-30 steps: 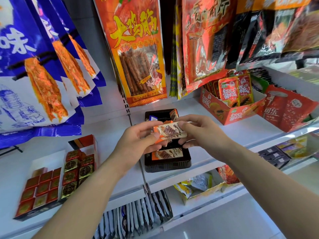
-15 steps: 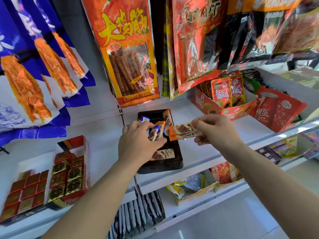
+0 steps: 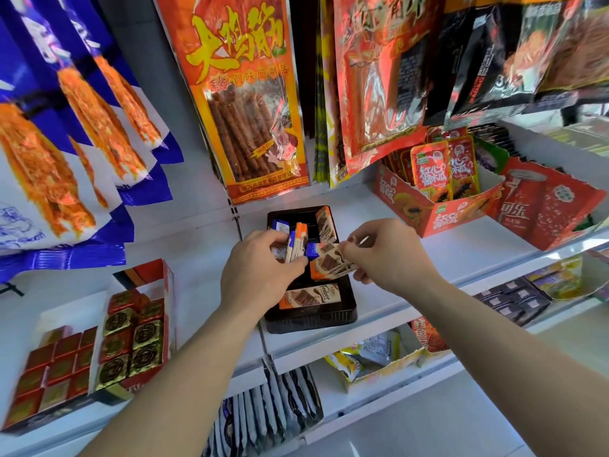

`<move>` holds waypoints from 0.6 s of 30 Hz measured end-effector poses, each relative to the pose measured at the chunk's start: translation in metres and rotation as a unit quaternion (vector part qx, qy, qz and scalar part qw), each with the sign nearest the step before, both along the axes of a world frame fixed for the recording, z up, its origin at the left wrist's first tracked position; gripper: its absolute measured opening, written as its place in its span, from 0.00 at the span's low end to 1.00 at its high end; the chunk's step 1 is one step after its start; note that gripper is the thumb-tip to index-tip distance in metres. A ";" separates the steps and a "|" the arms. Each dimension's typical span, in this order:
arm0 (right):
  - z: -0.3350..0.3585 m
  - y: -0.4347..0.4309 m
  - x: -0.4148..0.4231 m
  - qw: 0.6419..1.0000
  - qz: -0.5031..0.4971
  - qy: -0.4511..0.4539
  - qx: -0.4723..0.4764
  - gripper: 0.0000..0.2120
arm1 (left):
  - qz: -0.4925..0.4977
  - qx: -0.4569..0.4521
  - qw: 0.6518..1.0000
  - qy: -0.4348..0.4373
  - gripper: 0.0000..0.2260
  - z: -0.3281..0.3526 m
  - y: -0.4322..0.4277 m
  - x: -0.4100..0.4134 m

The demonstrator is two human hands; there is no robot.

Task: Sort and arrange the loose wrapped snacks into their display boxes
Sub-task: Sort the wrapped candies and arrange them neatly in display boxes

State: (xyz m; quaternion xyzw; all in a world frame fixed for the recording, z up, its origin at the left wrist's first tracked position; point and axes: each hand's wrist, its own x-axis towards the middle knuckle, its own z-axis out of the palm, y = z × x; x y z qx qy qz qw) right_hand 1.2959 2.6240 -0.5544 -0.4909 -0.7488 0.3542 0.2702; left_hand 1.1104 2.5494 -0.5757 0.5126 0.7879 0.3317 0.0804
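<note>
Dark display box [image 3: 309, 319] on shelf [image 3: 461, 255], part filled.
Left hand [image 3: 260, 275]: fingers [image 3: 263, 237] curled round small bunch of upright bars [image 3: 298, 240], on edge inside box.
Right hand [image 3: 392, 258]: pinches one orange-and-white bar [image 3: 329, 265] by its end, just above box, beside bunch.
One flat bar [image 3: 309, 296] at box front.
Risks:
- Bunch fans or topples if left grip eases.
- Pinched bar is tilted, may snag neighbouring wrappers and seat crooked.
- Blue-wrapped pieces [image 3: 280, 225] mixed in, so mis-sort likely.

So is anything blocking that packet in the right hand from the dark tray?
Nothing visible does: the right hand pinches the packet just over the dark tray, and the left hand grips upright packets beside it.
</note>
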 end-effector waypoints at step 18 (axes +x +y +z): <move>-0.009 -0.019 -0.048 0.993 0.014 -0.110 0.027 0.18 | 0.008 0.013 0.992 -0.123 0.14 -0.003 -0.002 -0.015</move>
